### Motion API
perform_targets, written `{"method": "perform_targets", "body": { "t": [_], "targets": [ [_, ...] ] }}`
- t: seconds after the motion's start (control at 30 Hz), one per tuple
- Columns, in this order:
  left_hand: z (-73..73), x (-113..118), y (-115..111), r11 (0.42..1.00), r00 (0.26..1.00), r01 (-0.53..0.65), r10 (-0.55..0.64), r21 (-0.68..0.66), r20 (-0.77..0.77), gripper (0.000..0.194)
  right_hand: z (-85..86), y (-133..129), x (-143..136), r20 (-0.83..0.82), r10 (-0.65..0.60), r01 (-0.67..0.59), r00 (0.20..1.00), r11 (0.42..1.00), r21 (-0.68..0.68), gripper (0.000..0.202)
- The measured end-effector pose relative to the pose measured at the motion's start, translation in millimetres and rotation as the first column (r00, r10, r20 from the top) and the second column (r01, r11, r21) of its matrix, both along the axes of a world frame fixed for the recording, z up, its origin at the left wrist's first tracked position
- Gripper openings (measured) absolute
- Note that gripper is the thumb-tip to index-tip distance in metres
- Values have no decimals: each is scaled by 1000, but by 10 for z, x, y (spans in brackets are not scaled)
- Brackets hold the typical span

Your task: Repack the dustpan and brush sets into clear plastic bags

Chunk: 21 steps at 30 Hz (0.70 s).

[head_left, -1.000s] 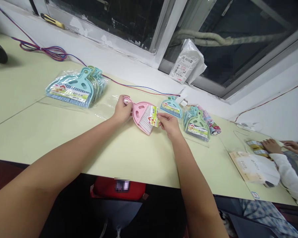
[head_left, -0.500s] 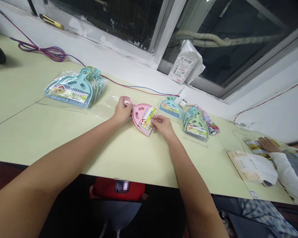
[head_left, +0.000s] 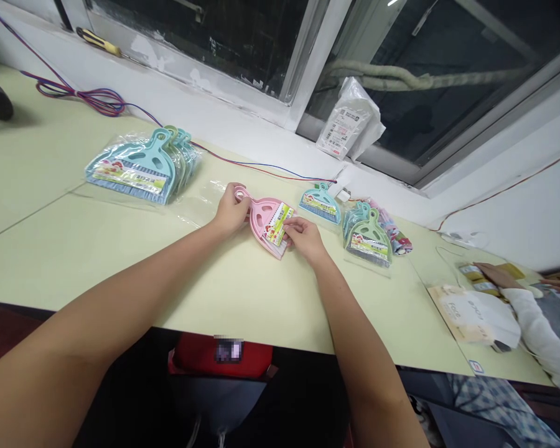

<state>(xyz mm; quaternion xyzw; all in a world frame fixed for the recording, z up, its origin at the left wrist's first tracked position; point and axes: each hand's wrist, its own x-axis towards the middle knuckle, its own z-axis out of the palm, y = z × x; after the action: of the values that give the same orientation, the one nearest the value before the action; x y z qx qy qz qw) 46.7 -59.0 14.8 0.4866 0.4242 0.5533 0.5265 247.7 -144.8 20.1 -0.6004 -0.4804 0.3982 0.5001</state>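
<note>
On my feed the dustpan (head_left: 262,214) is over the bench's (head_left: 242,298) middle, left hand (head_left: 231,210) at its narrow end, right hand (head_left: 307,238) at the card (head_left: 277,225) over its wide end. Back left lies a stack of sets (head_left: 137,168), the cable coil (head_left: 100,101) behind it. Rightward I see a single set (head_left: 321,202), then a second stack (head_left: 369,239) beside a cloth (head_left: 401,241). Far right, a co-worker's hand (head_left: 497,275) rests on packs (head_left: 471,272) behind a paper packet (head_left: 473,316). Beyond, a screwdriver (head_left: 100,43) lies left of a plastic bag (head_left: 348,127).
</note>
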Motion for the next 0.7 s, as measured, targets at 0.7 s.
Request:
{"method": "perform_targets", "body": {
  "t": [0.7],
  "targets": [
    [57,-5,-42,1000,1000,-8,9,-20,11,41,-40,8,16,14,25,-25,1000,1000,9,21]
  ]
}}
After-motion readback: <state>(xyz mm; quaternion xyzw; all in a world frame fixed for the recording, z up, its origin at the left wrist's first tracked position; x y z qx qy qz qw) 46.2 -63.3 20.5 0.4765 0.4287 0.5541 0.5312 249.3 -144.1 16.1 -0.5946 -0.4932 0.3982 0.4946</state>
